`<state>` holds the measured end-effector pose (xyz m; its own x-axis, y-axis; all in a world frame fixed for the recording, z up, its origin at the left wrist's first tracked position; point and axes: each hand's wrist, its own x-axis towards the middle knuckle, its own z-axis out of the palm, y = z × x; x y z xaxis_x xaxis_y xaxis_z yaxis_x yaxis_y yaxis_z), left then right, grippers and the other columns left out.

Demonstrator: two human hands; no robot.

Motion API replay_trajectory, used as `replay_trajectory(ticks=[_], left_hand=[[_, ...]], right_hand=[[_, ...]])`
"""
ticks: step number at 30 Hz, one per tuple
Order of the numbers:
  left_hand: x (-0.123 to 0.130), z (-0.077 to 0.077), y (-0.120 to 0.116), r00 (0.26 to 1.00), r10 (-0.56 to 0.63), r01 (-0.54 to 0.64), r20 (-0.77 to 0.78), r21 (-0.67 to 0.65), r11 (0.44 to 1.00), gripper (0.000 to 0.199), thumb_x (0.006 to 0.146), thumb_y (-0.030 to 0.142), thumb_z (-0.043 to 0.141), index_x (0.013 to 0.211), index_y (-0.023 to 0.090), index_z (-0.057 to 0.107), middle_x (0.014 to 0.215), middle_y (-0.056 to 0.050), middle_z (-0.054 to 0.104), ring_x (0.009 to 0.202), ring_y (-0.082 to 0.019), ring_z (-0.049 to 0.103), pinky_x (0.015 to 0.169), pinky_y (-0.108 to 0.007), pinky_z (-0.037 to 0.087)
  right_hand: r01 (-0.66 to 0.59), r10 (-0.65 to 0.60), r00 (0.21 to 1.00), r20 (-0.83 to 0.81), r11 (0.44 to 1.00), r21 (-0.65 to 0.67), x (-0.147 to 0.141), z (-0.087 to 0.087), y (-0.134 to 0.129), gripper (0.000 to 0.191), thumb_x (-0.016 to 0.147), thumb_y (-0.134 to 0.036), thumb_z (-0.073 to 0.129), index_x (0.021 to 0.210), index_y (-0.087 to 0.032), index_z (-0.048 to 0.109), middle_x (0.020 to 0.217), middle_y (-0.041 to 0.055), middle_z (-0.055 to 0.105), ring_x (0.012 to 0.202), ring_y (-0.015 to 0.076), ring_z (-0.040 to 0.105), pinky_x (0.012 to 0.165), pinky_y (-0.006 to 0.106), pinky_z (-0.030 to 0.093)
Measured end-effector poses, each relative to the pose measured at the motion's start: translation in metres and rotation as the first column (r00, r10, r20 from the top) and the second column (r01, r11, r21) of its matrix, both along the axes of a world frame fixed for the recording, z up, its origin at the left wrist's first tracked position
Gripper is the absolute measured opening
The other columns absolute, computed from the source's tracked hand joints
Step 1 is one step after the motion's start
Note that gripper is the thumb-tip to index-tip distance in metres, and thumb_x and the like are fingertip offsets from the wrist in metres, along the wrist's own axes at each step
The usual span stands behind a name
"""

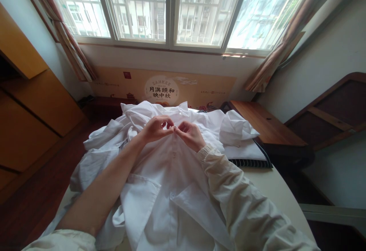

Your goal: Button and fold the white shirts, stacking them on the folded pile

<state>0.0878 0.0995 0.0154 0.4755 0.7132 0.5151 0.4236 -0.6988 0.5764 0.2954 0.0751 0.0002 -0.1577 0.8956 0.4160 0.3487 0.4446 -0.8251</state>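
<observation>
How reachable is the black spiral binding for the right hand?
Likely yes: the spiral binding lies uncovered right of the cream sleeve, though the right hand is pinching the white cloth garment.

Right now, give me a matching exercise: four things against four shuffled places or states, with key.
1. left hand
2. right hand
3. white shirt
4. spiral-bound pad

A. on the right side of the table
B. forearm bare behind it
C. pinched by fingertips of both hands
D. sleeve reaching to the wrist

Pairs: 1-B, 2-D, 3-C, 4-A
</observation>
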Motion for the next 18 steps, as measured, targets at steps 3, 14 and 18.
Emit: replay_trajectory(ticks=[3,14,18], left_hand=[[-0.0016,0.0002,-0.0013,1.0,-0.021,0.021,0.023,0.006,1.0,0.018,0.094,0.034,0.069,0.087,0.018,0.076,0.081,-0.003,0.069,0.071,-0.014,0.06,0.063,-0.026,0.047],[-0.0007,0.0015,-0.0022,0.978,0.075,-0.027,-0.195,0.239,0.971,0.009,0.091,0.026,0.073,0.085,0.02,0.077,0.08,0.0,0.071,0.069,-0.013,0.062,0.082,-0.031,0.047],[0.0005,0.0049,-0.0047,0.984,0.102,-0.067,-0.149,0.222,0.973,0.01,0.091,0.026,0.072,0.083,0.02,0.076,0.078,0.0,0.069,0.068,-0.014,0.061,0.075,-0.028,0.046]], right_hand=[[0.006,-0.006,1.0,-0.003,1.0,-0.006,-0.0005,0.0001,-0.0006,0.044,0.086,-0.059,0.076,0.067,-0.02,0.065,0.061,-0.0002,0.062,0.059,0.0138,0.052,0.052,0.026,0.038],[-0.184,0.131,0.972,-0.197,0.941,-0.283,0.0058,-0.0067,0.0059,0.049,0.08,-0.065,0.079,0.075,-0.017,0.075,0.07,0.003,0.068,0.062,0.0139,0.054,0.056,0.027,0.041],[-0.236,0.183,0.959,-0.214,0.938,-0.253,0.0062,-0.0044,0.0063,0.05,0.081,-0.067,0.078,0.08,-0.017,0.077,0.076,0.0051,0.072,0.066,0.0156,0.058,0.06,0.028,0.046]])
